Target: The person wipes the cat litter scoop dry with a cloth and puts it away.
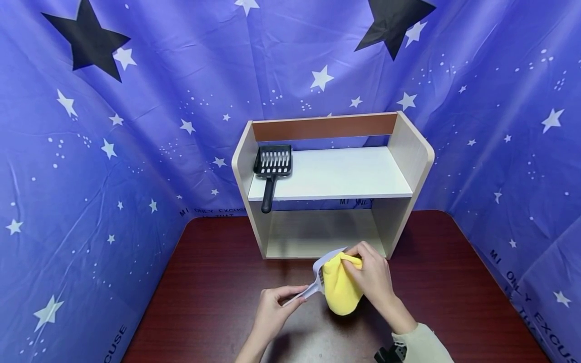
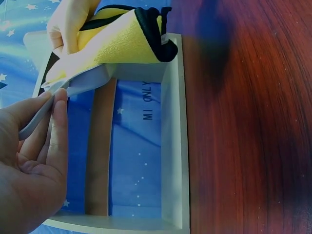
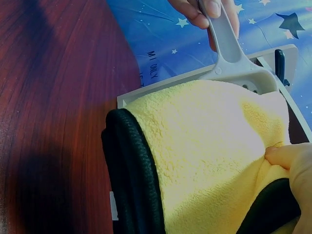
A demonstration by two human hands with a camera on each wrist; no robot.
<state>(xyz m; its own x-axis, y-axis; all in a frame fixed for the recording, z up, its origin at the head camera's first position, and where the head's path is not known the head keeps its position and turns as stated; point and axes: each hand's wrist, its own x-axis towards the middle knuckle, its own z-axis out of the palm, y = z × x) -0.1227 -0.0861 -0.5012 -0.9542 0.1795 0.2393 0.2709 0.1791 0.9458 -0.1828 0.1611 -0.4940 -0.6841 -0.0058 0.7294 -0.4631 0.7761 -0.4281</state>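
My left hand [image 1: 271, 311] grips the handle of a pale grey slotted litter scoop [image 1: 320, 263], raised over the table in front of the shelf. In the left wrist view the thumb and fingertips pinch the scoop's handle [image 2: 38, 115]. A folded yellow cloth [image 1: 340, 290] with dark edging lies over the scoop's head and hides most of it. My right hand [image 1: 373, 276] holds that cloth bunched between thumb and fingers. From the right wrist, the fluffy cloth [image 3: 204, 141] covers the scoop up to a few slots near the handle [image 3: 228, 46].
A two-tier shelf unit [image 1: 347, 174] with a white upper board stands at the back of the dark red wooden table [image 1: 204, 302]. On its upper left lies a black slotted scoop [image 1: 269, 189], handle jutting over the front edge. Blue star-patterned curtains [image 1: 150, 166] surround the table.
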